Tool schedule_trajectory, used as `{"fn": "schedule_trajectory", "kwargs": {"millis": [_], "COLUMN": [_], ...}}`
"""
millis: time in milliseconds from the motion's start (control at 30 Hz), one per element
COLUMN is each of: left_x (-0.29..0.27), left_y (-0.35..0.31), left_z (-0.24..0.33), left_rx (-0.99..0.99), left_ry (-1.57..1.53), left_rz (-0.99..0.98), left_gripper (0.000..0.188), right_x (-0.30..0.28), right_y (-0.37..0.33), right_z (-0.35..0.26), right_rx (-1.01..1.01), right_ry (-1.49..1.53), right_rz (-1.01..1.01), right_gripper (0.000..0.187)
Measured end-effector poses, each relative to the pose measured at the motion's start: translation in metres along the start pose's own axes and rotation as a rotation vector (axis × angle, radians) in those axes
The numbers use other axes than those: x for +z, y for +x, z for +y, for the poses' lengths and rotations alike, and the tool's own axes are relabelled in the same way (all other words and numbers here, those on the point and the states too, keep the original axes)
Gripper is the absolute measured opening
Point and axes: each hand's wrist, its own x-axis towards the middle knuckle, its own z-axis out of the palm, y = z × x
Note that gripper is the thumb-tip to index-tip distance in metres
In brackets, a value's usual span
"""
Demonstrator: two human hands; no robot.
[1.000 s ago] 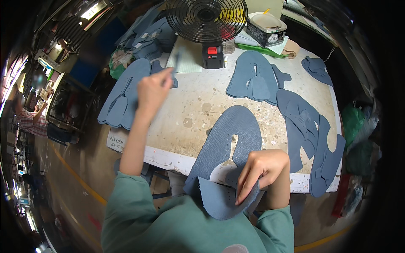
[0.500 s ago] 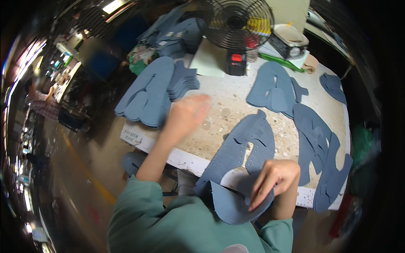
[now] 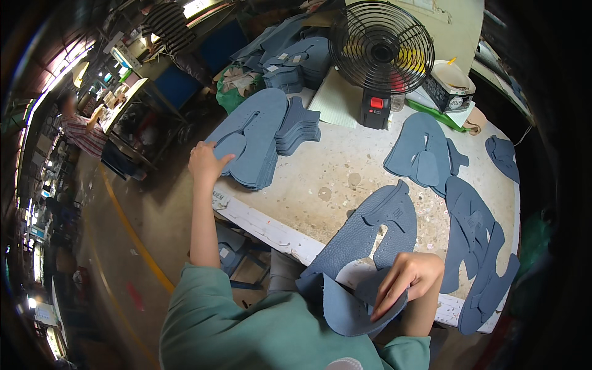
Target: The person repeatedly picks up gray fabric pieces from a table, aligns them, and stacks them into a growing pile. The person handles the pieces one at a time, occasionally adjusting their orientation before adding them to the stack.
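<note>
My left hand [image 3: 207,161] reaches out to the table's left edge and rests its fingers on the nearest piece of a tall stack of blue-grey cut leather shapes [image 3: 254,142]. My right hand [image 3: 408,280] is close to my chest and pinches a small rounded blue piece [image 3: 345,305] at the front edge. That piece overlaps a larger blue cut piece [image 3: 370,231] lying on the speckled white table [image 3: 327,179].
A black fan [image 3: 382,52] stands at the back with a box [image 3: 449,85] beside it. More blue cut pieces lie in the middle right [image 3: 425,151] and along the right edge [image 3: 481,246]. Other stacks [image 3: 296,58] sit behind. A person in stripes [image 3: 83,132] works far left.
My left hand has swung from the table's middle out to the stack at the left edge. My right hand stays on the small blue piece near my chest.
</note>
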Motion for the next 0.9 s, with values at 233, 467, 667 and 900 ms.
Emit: {"fn": "schedule_trajectory", "kwargs": {"millis": [233, 467, 667, 900], "left_x": [-0.029, -0.01, 0.048, 0.073], "left_y": [-0.005, -0.046, -0.093, -0.089], "left_z": [0.031, 0.164, 0.26, 0.259], "left_rx": [0.146, 0.584, 0.582, 0.152], "left_ry": [-0.46, -1.24, -1.207, -1.311], "left_rz": [0.174, -0.521, -1.288, -1.273], "left_gripper": [0.03, 0.024, 0.027, 0.034], "right_x": [-0.002, 0.0, -0.005, -0.038], "right_y": [0.005, 0.001, -0.036, -0.059], "right_z": [0.0, 0.002, -0.015, 0.043], "right_rx": [0.007, -0.029, 0.185, 0.655], "right_ry": [-0.001, -0.019, -0.366, -0.499], "right_rz": [-0.035, 0.057, 0.759, 1.575], "right_gripper": [0.027, 0.024, 0.018, 0.036]}}
